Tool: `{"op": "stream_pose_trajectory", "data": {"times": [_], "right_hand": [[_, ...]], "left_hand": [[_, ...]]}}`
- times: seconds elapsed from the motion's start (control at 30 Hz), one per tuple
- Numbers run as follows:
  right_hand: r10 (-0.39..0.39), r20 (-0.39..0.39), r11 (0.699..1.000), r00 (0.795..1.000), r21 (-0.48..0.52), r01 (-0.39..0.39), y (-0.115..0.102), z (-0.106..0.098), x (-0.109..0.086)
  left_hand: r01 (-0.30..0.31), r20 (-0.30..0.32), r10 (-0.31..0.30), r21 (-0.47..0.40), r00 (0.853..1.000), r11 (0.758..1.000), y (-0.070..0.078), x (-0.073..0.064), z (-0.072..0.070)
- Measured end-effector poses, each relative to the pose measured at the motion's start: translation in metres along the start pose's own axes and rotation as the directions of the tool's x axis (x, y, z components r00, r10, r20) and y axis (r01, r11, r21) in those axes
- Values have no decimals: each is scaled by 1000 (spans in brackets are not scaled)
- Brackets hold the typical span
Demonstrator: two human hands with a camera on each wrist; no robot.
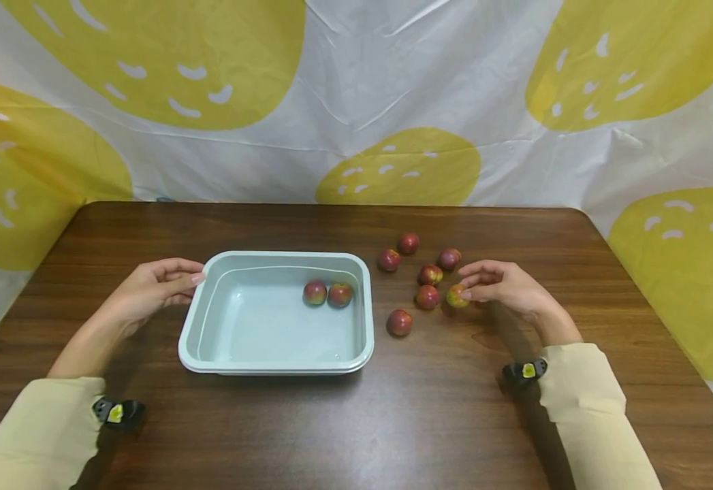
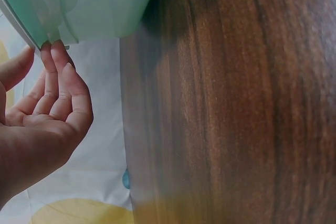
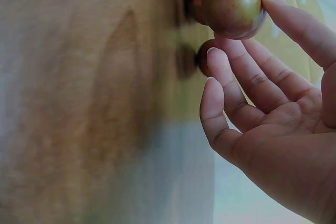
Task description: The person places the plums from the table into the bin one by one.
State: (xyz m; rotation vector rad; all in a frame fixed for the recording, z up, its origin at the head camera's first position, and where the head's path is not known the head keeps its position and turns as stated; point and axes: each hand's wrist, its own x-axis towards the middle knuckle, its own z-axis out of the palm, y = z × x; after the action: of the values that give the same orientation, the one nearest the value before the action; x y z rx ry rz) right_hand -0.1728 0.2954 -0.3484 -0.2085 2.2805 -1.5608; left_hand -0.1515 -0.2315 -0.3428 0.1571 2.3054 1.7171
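Note:
A pale green-blue plastic basin [image 1: 270,333] stands on the table, with two red-green plums [image 1: 315,292] inside toward its right back. My left hand [image 1: 156,289] pinches the basin's left rim; in the left wrist view the thumb is at the rim's edge and the fingertips [image 2: 58,51] sit under it. To the right of the basin, my right hand [image 1: 509,289] holds a yellow-red plum [image 1: 457,296] between thumb and fingers. In the right wrist view this plum [image 3: 232,8] looks just off the table, with the other fingers loosely bent.
Several red plums [image 1: 427,297] lie loose between the basin and my right hand, the nearest one [image 1: 400,322] close to the basin's right side. The brown wooden table [image 1: 356,429] ends at a white cloth [image 1: 356,82] with yellow shapes, hanging behind and at the sides.

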Motion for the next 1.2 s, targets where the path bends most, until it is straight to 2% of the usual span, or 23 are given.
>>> {"op": "stream_pose_trajectory", "data": {"times": [0.17,0.93,1.2], "right_hand": [[-30,-9,999,1000,21,30,-9,-2,1],[-97,-40,993,995,-65,94,-59,-9,9],[-109,-49,994,993,-17,108,-79,-7,13]], "left_hand": [[-4,-1,4,-7,1000,1000,0,0,0],[16,0,-16,6,1000,1000,-1,1,0],[18,-3,-18,2,1000,1000,1,0,0]]}}
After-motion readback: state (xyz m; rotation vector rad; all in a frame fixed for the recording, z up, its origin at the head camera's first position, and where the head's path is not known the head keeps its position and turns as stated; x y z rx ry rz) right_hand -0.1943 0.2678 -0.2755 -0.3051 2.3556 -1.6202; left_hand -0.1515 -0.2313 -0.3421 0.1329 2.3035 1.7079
